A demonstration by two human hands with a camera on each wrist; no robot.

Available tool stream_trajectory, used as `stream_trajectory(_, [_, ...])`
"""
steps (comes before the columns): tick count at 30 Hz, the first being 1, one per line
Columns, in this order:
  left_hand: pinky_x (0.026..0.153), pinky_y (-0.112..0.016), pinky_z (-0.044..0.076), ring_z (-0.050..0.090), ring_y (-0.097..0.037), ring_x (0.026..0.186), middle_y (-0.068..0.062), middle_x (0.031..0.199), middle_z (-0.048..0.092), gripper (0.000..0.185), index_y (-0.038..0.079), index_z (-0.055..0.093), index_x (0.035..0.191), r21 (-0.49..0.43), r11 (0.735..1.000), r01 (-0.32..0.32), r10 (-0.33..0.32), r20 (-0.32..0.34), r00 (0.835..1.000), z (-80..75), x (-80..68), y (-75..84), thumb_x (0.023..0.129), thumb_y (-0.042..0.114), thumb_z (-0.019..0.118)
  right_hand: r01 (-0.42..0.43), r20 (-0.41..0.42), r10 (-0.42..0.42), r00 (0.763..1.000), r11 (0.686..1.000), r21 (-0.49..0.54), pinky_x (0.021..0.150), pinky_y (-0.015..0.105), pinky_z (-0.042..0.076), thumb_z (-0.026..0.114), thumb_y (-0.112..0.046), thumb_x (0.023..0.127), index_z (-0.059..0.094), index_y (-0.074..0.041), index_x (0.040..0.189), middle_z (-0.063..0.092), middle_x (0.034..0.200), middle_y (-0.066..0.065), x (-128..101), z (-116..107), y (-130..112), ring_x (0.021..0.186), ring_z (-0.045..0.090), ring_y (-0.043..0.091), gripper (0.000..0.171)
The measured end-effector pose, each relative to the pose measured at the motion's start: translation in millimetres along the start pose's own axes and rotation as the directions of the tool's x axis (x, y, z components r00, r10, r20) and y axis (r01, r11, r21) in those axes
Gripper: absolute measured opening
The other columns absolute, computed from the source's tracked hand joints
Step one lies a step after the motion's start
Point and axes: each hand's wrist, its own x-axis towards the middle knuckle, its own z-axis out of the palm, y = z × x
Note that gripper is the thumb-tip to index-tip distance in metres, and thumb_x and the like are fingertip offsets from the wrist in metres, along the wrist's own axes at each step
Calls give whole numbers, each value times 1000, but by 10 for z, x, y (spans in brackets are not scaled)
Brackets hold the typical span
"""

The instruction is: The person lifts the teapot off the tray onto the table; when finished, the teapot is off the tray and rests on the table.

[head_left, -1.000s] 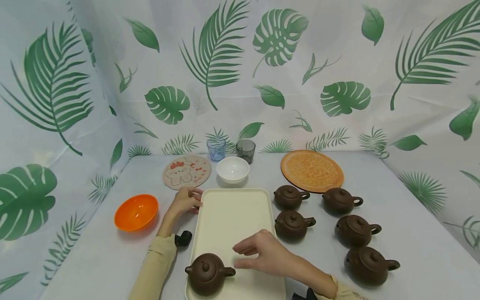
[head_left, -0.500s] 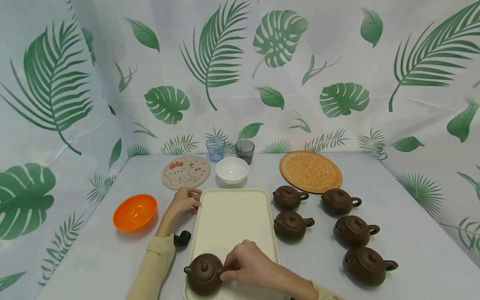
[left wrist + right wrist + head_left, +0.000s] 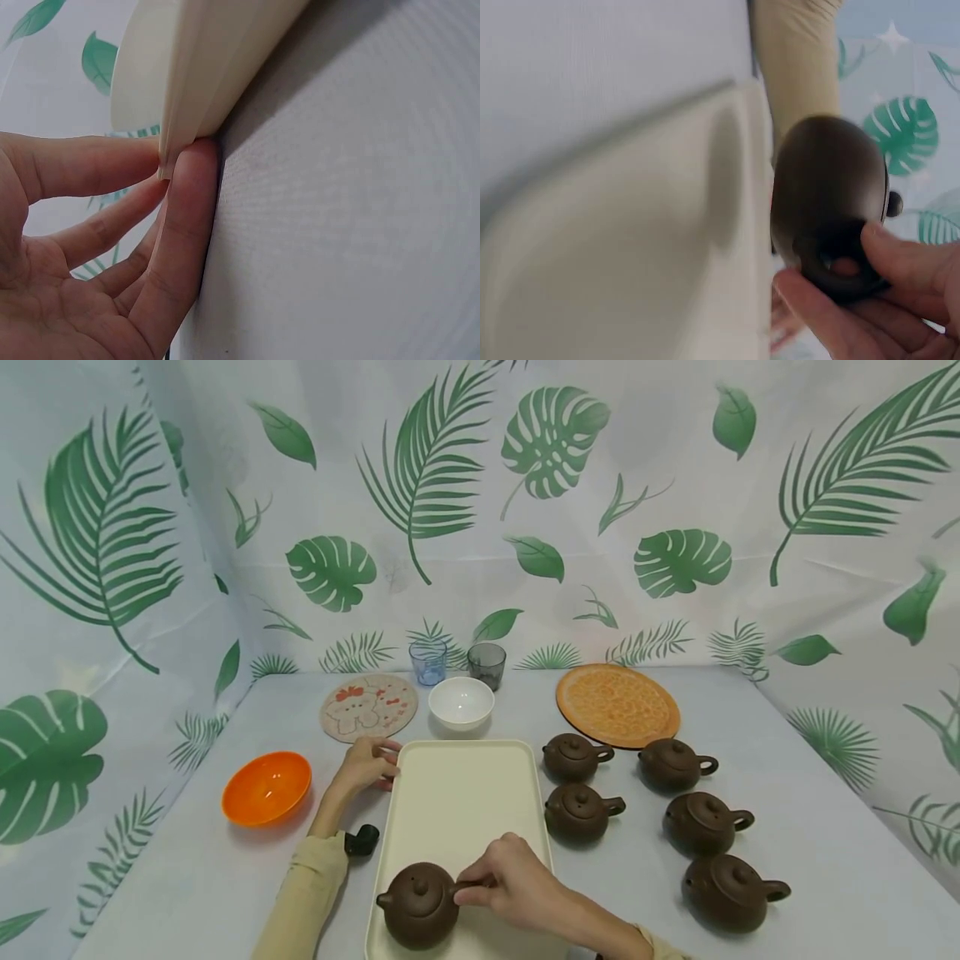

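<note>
My right hand [image 3: 517,885] pinches the handle of a dark brown teapot [image 3: 420,906] over the near left part of a cream tray [image 3: 461,793]. In the right wrist view the teapot [image 3: 829,184] looks slightly raised, its shadow lying on the tray below; thumb and fingers are around its handle. My left hand [image 3: 367,762] is at the tray's far left corner. The left wrist view shows that hand [image 3: 97,247] pinching the tray's rim [image 3: 195,82], one finger beneath and others on the edge.
Several more brown teapots [image 3: 701,824] stand right of the tray. An orange bowl [image 3: 267,788] is at the left. Behind the tray are a white bowl [image 3: 461,702], a blue glass [image 3: 428,662], a grey glass [image 3: 487,666], a bunny mat [image 3: 369,707] and an orange round mat [image 3: 618,704].
My right hand has come down to the teapot and taken its handle. The teapot has since shifted slightly to the right. My left hand stays at the tray's edge.
</note>
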Motion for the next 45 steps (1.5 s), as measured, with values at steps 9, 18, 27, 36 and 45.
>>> stream_trajectory(9, [54, -30, 58, 62, -17, 60, -16, 89, 62, 41, -9, 59, 116, 0, 1000, 0, 0, 0, 1000, -32, 10, -9, 75, -11, 64, -86, -6, 86, 996, 995, 48, 41, 12, 39, 73, -11, 82, 77, -2, 90, 74, 85, 4, -243, -540, 137, 53, 43, -10, 13])
stream_trajectory(18, [54, -30, 59, 62, -16, 61, -16, 88, 62, 42, -9, 59, 117, 3, 1000, -4, 4, 5, 1000, -26, 23, -37, 75, -11, 64, -172, -17, 174, 985, 981, 85, 45, 17, 44, 72, -15, 84, 77, 0, 91, 74, 82, 1, -684, -942, 398, 59, 48, -4, 17])
stream_trajectory(27, [54, -31, 59, 61, -16, 60, -17, 90, 61, 43, -10, 58, 118, -3, 1000, -13, 13, 12, 1000, 0, 31, -10, 75, -11, 64, -275, -25, 277, 960, 959, 64, 60, 20, 55, 71, -15, 85, 75, 3, 92, 74, 88, 6, -1097, -1120, 626, 81, 64, -1, 21])
stream_trajectory(36, [53, -30, 58, 60, -16, 58, -16, 88, 61, 43, -11, 58, 117, -13, 1000, -13, 13, 6, 1000, -17, 38, -13, 74, -12, 63, -206, -6, 206, 978, 978, 35, 66, 17, 55, 70, -18, 85, 76, 1, 93, 74, 89, 6, -1228, -1124, 745, 90, 64, 0, 22])
stream_trajectory(45, [52, -29, 57, 59, -16, 57, -16, 88, 61, 42, -9, 59, 116, -16, 1000, 7, -7, -3, 1000, 4, 24, -20, 74, -11, 64, -250, 29, 249, 968, 968, 23, 70, 16, 54, 71, -22, 84, 76, 1, 93, 73, 90, 6, -1195, -1108, 770, 91, 66, 6, 25])
